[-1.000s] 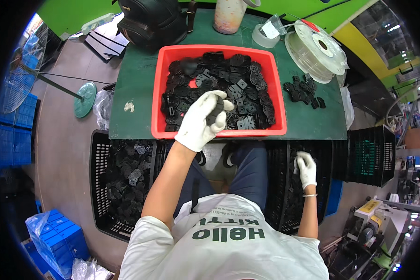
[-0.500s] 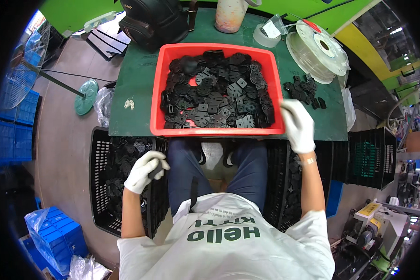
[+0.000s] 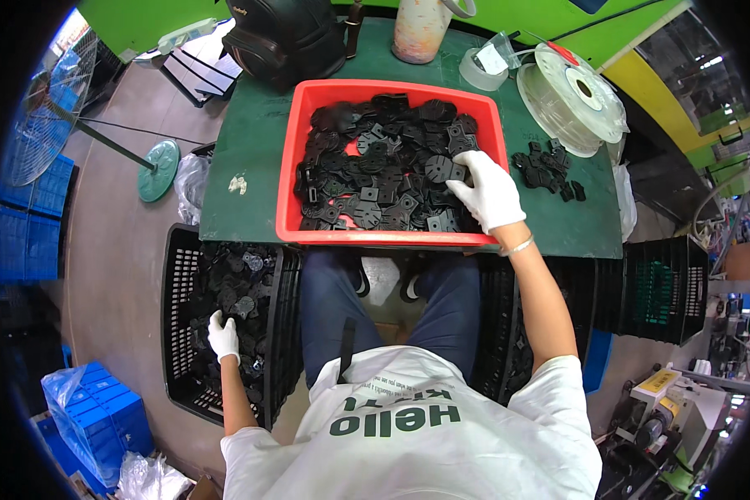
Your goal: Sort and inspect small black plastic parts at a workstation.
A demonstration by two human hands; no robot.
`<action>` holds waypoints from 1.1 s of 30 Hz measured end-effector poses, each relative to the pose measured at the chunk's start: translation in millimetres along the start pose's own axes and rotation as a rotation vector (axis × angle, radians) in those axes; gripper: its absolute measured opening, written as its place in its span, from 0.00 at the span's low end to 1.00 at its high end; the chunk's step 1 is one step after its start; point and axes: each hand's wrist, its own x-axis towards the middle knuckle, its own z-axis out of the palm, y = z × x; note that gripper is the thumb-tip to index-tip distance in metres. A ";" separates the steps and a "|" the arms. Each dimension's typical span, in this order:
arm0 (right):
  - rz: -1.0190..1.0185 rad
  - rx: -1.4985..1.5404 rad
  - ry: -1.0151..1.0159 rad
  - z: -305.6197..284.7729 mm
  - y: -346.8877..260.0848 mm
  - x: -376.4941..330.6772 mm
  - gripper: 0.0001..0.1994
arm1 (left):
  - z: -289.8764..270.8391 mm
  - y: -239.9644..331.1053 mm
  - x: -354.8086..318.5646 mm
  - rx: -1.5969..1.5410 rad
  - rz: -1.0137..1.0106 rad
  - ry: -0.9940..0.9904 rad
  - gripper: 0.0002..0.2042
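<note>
My right hand (image 3: 487, 193), in a white glove, reaches over the right side of a red tray (image 3: 287, 200). Thumb and fingers pinch a rounded black plastic part (image 3: 440, 169) with a grooved face. Beneath it, the tray is heaped with similar black plastic parts (image 3: 375, 158). Low at the left, my gloved left hand (image 3: 223, 337) hangs inside a black slatted crate (image 3: 177, 287), just above more black parts (image 3: 233, 287). Its fingers look apart, and no part shows in them.
On the green table (image 3: 242, 150), a small pile of black parts (image 3: 550, 171) lies right of the tray. Behind stand a spool (image 3: 550, 100), a tape roll (image 3: 479, 73), a cup (image 3: 417, 33) and a black bag (image 3: 283, 42). More black crates (image 3: 662, 287) stand at the right.
My left hand has gone down into the left crate and no longer shows the dark part it held. The right hand has moved from the tray's right rim inward and taken a black part.
</note>
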 end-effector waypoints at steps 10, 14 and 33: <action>0.354 0.475 0.316 -25.1 -88.4 -40.1 0.17 | 112.3 240.0 -156.7 -0.372 0.670 -0.476 0.12; 0.161 0.458 0.192 -11.2 -122.7 -56.3 0.18 | 163.8 276.0 -203.0 -0.949 0.275 -0.913 0.28; 0.116 -0.200 -0.010 22.2 18.8 50.9 0.12 | 149.4 267.8 -167.6 -1.143 -0.118 -1.152 0.19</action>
